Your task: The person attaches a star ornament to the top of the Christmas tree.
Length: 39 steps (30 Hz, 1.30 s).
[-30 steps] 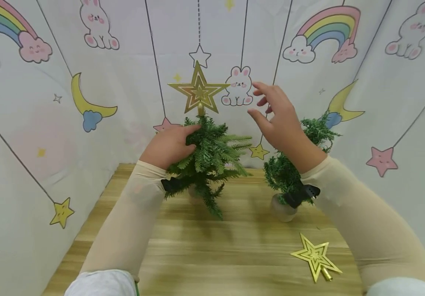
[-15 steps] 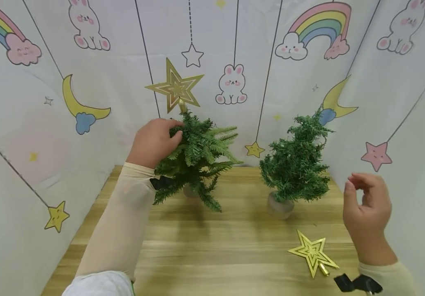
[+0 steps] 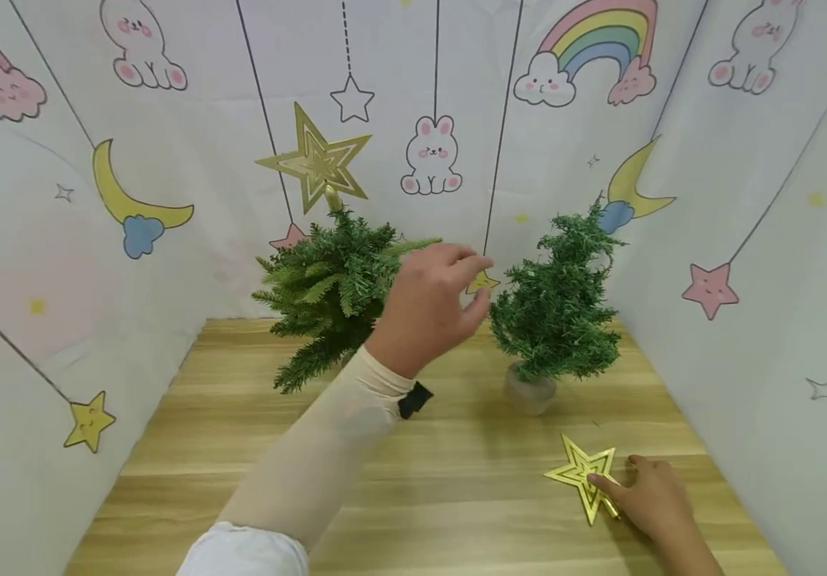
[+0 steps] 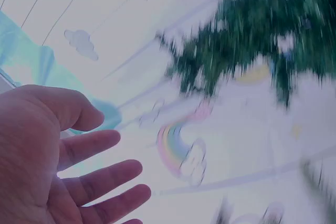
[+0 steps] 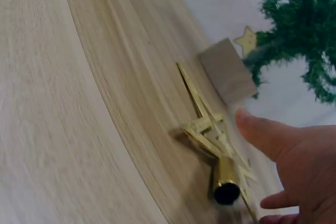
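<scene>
My right hand (image 3: pixel 654 496) reaches over a gold star tree topper (image 3: pixel 573 472) that lies flat on the table. Its thumb overlaps the star and the fingers are spread past its right side. In the right wrist view the thumb (image 5: pixel 262 132) is held straight beside the topper's hollow socket (image 5: pixel 226 182). Between two small artificial Christmas trees, my left hand (image 3: pixel 428 308) hangs in the air, fingers loosely bent and holding nothing. A second gold star topper (image 3: pixel 320 164) stands tilted left on the tip of the left tree (image 3: pixel 334 276).
The right tree (image 3: pixel 565 300), bare of a star, stands on a pale round-looking base (image 3: pixel 529 390). A wood-grain table (image 3: pixel 457 496) carries everything. White cloth walls (image 3: pixel 399 48) printed with rabbits, rainbows and stars enclose the back and sides.
My left hand has let go of the left tree's top and moved right. My right hand has come down from beside the star on the left tree to the topper on the table.
</scene>
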Motion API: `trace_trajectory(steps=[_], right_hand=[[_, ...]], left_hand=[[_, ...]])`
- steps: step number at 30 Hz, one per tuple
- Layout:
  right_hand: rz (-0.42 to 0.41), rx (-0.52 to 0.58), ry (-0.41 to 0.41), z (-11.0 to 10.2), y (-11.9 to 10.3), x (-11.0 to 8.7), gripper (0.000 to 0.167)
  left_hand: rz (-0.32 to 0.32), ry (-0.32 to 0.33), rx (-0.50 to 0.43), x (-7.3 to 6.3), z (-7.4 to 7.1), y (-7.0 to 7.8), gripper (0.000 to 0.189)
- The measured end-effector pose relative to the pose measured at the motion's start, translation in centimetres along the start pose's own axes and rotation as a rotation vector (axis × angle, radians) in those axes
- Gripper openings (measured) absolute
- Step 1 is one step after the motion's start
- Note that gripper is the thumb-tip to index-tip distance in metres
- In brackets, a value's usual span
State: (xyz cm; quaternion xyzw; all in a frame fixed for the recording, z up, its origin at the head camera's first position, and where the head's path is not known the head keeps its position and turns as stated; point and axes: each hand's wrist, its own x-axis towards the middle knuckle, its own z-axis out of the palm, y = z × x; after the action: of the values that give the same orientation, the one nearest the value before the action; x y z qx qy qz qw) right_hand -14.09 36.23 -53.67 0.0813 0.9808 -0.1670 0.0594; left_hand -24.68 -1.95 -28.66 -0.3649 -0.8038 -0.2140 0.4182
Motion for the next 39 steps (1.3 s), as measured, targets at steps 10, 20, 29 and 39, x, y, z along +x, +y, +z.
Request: trace_trajectory(steps=[10, 20, 29, 39], right_hand=[[0.127, 0.078, 0.049, 1.4, -1.7, -0.3, 0.116], [0.065, 0.217, 0.001, 1.2, -2.0, 0.1, 0.073], [0.044, 0.573, 0.085, -7.8, 0.3, -0.5, 0.022], [-0.128, 0.780, 0.584, -26.4, -4.3, 0.2, 0.012]], left_hand=[[-0.214, -0.239, -0.199, 4.5, 8.1, 2.1, 0.058], [-0.234, -0.340, -0.229, 4.3, 9.4, 1.7, 0.058], [-0.245, -0.450, -0.245, 4.4, 9.5, 2.2, 0.067], [-0.273, -0.526, -0.253, 4.6, 9.0, 2.1, 0.075]])
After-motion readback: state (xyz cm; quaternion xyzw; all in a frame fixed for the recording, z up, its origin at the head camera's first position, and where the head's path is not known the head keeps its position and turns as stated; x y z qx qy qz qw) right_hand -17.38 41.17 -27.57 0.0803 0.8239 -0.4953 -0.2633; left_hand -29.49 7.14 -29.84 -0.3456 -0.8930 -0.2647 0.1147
